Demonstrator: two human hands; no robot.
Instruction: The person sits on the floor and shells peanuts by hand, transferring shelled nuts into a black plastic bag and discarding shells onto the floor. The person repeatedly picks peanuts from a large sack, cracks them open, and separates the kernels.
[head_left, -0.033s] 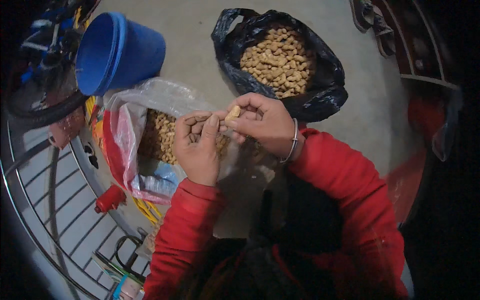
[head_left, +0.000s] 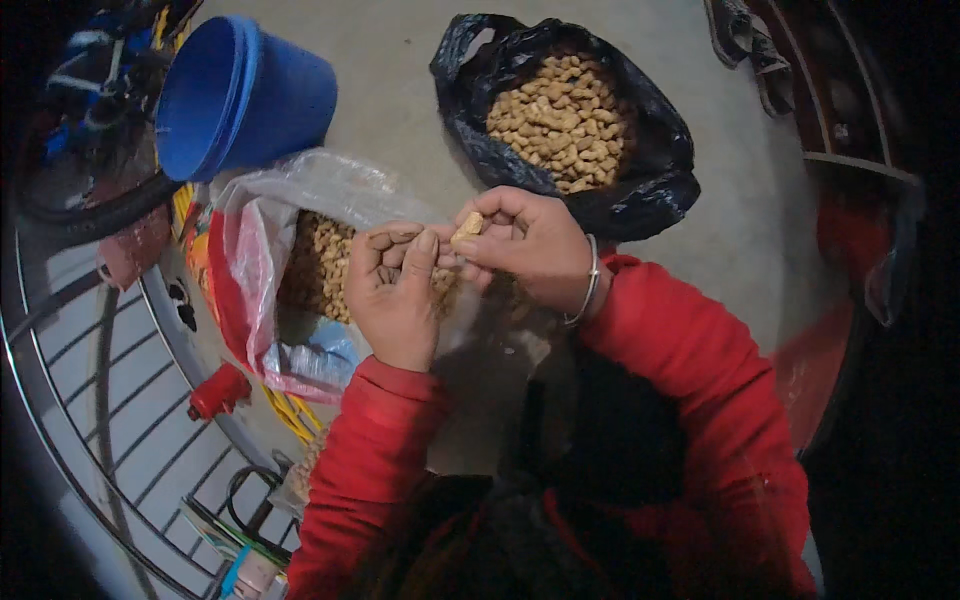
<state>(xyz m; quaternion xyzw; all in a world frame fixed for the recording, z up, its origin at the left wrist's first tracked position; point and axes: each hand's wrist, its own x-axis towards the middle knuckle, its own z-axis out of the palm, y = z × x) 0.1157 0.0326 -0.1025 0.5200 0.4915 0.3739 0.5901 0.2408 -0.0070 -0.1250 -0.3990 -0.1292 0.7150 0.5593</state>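
Observation:
Between the thumb and index finger of my right hand [head_left: 535,240] is a pale tan unshelled peanut [head_left: 467,229], held upright. My left hand [head_left: 393,305] is close beside it, fingers curled and thumb pressed toward the fingertips; anything pinched there is too small to make out. The two hands meet over a woven plastic sack [head_left: 340,178] whose open mouth shows a heap of peanuts [head_left: 325,262], partly hidden by my left hand. Beyond my right hand, an open black plastic bag [head_left: 655,130] holds another heap of peanuts [head_left: 560,125].
A blue bucket [head_left: 290,100] lies tilted at the far left, behind the sack. On the left are a metal rack [head_left: 110,400] and a red cylindrical object [head_left: 218,391]. Shoes [head_left: 755,50] sit at the far right on the grey floor [head_left: 740,200].

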